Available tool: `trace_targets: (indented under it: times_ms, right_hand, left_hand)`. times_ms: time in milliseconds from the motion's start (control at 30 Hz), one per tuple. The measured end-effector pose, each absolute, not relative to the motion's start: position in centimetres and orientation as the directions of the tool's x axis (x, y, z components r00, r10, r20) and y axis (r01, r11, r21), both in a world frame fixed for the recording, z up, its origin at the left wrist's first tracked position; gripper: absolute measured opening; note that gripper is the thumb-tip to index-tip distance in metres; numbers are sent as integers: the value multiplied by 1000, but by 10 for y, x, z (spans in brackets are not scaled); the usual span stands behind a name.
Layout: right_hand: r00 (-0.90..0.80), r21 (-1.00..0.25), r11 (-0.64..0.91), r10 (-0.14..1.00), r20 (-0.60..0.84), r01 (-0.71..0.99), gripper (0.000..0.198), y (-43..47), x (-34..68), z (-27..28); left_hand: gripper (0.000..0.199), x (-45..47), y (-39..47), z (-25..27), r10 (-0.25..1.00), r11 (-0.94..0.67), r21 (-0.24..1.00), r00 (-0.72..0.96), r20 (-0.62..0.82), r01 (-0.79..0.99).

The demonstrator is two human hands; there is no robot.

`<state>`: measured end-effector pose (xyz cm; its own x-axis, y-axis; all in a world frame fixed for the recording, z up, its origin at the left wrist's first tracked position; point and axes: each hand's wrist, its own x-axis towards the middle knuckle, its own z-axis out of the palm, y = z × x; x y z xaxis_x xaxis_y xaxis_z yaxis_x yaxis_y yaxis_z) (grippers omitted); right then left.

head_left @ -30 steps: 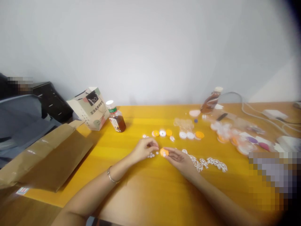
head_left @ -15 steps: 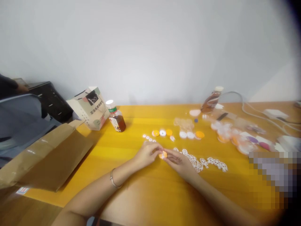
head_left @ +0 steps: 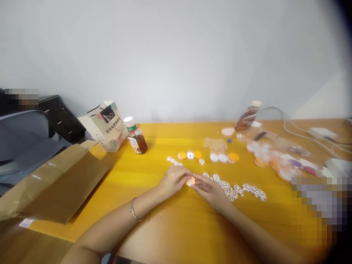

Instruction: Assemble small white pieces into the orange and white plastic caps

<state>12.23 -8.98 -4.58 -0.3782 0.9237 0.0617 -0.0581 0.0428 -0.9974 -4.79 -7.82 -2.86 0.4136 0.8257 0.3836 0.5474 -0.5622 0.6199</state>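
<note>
Between my two hands, above the yellow table, is a small round orange-and-white disc. My left hand pinches it from the left with thumb and fingers. From the right, my right hand grips its other edge, thumb below and fingers above. White spoked plastic wheel pieces lie in a loose pile just beyond and right of my right hand. Past my left hand is a short row of small white discs. Farther back sit orange and white round pieces, and more white discs with an orange one.
A brown paper bag and a printed carton bag stand left, beside a drink bottle. A second bottle, a white cable and clear-and-orange round pieces occupy the right. Behind the left bags is another person's dark sleeve.
Both hands stay almost in place around the orange-and-white disc, which has turned slightly. My left wrist has shifted a touch to the right.
</note>
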Motion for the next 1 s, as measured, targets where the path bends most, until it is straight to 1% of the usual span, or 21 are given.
trace_targets:
  times_ms: [167, 333, 433, 567, 633, 833, 1000]
  right_hand:
    - [-356, -997, 35, 933, 56, -66, 37, -90, 122, -48]
    - [-331, -999, 16, 943, 31, -47, 36, -89, 124, -48]
    - [-324, -999, 20, 945, 35, -49, 36, -89, 124, -48]
    - [-354, -998, 43, 933, 59, -52, 38, -86, 125, -49]
    - [-371, -998, 44, 927, 60, -50, 38, -84, 125, -50]
    - [-382, -997, 54, 922, 68, -48, 39, -85, 126, -51]
    - [-379, -996, 82, 921, 94, -47, 38, -88, 125, -49]
  left_hand:
    - [14, -47, -79, -31, 831, -556, 652, 370, 415, 516]
    - [15, -48, -78, -29, 859, -510, 718, 235, 455, 473]
    - [15, -48, -76, -30, 902, -431, 770, 199, 383, 471]
    - [20, -46, -73, -36, 941, -311, 863, 255, 222, 399]
    - [21, -45, -73, -38, 946, -262, 900, 278, 168, 349]
    - [22, -45, -71, -39, 954, -179, 959, 276, 115, 219]
    - [24, -44, -72, -41, 960, -146, 968, 265, 90, 202]
